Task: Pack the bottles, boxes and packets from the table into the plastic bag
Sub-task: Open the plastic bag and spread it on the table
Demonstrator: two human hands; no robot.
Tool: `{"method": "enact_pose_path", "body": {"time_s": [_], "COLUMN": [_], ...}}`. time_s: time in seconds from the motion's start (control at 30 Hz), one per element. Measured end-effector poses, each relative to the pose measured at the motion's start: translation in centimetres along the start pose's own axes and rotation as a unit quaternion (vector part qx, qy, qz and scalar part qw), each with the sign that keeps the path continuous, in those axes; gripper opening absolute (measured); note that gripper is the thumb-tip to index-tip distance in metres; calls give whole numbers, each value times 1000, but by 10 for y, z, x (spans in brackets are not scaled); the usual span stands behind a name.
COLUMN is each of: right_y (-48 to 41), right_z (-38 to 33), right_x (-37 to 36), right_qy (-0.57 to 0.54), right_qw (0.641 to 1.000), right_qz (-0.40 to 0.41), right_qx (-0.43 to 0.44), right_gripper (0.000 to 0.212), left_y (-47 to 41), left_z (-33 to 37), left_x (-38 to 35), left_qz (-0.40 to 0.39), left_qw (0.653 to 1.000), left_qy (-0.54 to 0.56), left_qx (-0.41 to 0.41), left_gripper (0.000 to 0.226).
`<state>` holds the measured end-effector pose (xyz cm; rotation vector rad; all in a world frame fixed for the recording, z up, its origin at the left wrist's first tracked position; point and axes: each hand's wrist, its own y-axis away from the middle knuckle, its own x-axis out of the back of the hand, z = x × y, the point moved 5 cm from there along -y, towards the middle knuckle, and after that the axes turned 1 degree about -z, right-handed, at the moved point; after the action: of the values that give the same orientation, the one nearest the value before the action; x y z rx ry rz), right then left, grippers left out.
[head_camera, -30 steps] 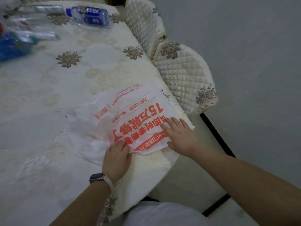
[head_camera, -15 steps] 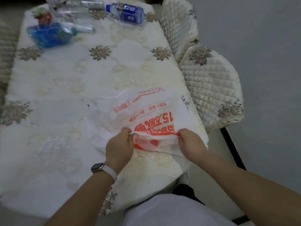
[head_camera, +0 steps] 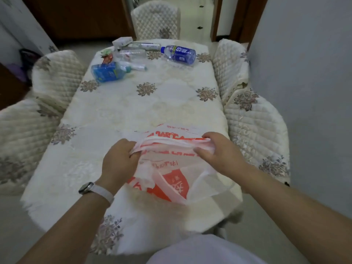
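One plastic bag, one box, at least four bottles, five chairs.

I see the plastic bag at the bench's near edge; bottles, box and packets lie at its far end.
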<state>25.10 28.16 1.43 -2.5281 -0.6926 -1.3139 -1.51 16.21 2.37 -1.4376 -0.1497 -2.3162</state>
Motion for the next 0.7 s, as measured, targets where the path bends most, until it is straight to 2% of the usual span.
{"method": "enact_pose_path", "body": {"time_s": [0.07,0.1,0.2,0.27,0.33,0.43,0.57,0.7], "right_y": [-5,-8,-20,-28,-34,-43,-55,-72], "right_z": [-2,-1,8,14,14,6,-10,-4], "right_x": [7,11,22,30,42,54,68,68], "right_qy": [85,120,151,77,-67,-228,-313,-351], "right_qw": [996,992,988,996,997,971,946,931], "right_qz": [-24,-21,15,37,44,28,48,7], "right_qx": [24,29,37,39,-3,-65,-71,-100], "right_gripper": [70,68,33,20,12,6,9,4], "left_y": [-9,-12,-18,-19,-18,-16,-11,-12], "left_z": [10,14,25,29,29,23,17,10], "left_x": [10,14,28,37,46,54,57,52], "left_qz": [13,13,29,49,67,78,48,-24], "left_qw": [995,989,975,967,965,974,989,991], "left_qy": [83,117,186,213,208,146,37,-52], "left_qx": [55,84,120,134,147,152,132,119], "left_gripper": [18,16,18,19,20,22,39,37]}}
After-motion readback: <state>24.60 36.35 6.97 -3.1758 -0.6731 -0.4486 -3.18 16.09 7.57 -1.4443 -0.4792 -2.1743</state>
